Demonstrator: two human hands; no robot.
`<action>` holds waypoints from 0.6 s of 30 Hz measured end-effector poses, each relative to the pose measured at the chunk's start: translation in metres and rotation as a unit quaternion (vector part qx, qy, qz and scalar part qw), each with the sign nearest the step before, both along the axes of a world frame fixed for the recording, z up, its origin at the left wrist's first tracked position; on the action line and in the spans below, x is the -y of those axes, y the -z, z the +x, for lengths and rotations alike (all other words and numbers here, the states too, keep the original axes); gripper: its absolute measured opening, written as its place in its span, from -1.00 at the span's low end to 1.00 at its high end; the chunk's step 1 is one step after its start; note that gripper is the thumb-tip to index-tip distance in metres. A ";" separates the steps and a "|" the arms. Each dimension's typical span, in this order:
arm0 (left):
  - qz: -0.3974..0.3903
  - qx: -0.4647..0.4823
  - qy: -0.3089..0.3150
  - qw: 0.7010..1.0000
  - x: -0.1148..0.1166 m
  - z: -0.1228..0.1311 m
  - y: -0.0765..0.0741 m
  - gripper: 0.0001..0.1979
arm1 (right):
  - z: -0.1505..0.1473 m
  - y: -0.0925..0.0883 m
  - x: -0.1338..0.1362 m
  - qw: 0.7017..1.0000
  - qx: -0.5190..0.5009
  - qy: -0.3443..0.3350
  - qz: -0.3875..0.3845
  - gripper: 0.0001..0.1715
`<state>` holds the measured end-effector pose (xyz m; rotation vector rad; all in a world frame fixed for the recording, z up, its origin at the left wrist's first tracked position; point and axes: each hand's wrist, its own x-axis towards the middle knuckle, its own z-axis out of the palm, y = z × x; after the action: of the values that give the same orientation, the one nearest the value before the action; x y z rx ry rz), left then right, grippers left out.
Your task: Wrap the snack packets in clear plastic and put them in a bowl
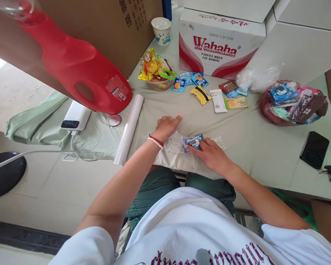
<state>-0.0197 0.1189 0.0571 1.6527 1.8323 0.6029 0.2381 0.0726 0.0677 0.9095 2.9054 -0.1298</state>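
My left hand [167, 126] lies flat on the cloth-covered table [253, 143], fingers stretched out, pressing the left edge of a clear plastic wrap sheet [174, 142]. My right hand [211, 152] rests palm down on the same sheet, its fingertips pressing a small blue snack packet [193, 141] that sits on the wrap. A red and white bracelet circles my left wrist. A roll of clear wrap [128, 128] lies to the left of my left hand.
Loose snack packets [201, 94] lie beyond my hands. A clear bowl of snacks [157, 73], a paper cup [162, 31], a Wahaha box [217, 48], a red basket of packets [291, 103], a red jug [79, 70], a power bank [75, 117] and a phone [314, 149] surround them.
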 end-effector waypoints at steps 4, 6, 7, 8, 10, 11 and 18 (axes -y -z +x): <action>-0.053 0.004 0.148 0.988 0.020 -0.004 -0.017 -0.61 | 0.000 0.002 -0.003 1.000 -0.015 0.010 -0.012 -0.23; -0.084 0.035 0.130 0.987 0.039 -0.010 -0.023 -0.70 | 0.001 0.004 -0.005 0.999 -0.031 0.009 -0.021 -0.22; -0.102 0.058 0.097 0.988 0.048 -0.012 -0.025 -0.73 | 0.000 0.006 -0.006 0.999 -0.039 0.007 -0.025 -0.22; -0.114 0.086 0.057 0.988 0.056 -0.012 -0.028 -0.74 | 0.000 0.006 -0.006 0.999 -0.046 0.005 -0.030 -0.22; -0.114 0.155 -0.018 0.981 0.068 -0.003 -0.033 -0.73 | -0.003 0.006 -0.008 0.998 -0.056 -0.002 -0.039 -0.25; -0.101 0.193 -0.047 0.975 0.071 0.005 -0.035 -0.72 | -0.005 0.005 -0.008 0.997 -0.059 -0.005 -0.044 -0.27; -0.109 0.437 -0.150 0.880 0.064 0.073 -0.032 -0.75 | -0.004 -0.002 -0.002 0.994 -0.061 0.016 -0.092 -0.45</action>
<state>0.0528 0.0552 0.0887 0.7242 1.3813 1.0241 0.2338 0.0742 0.0697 0.9477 2.9273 -0.4621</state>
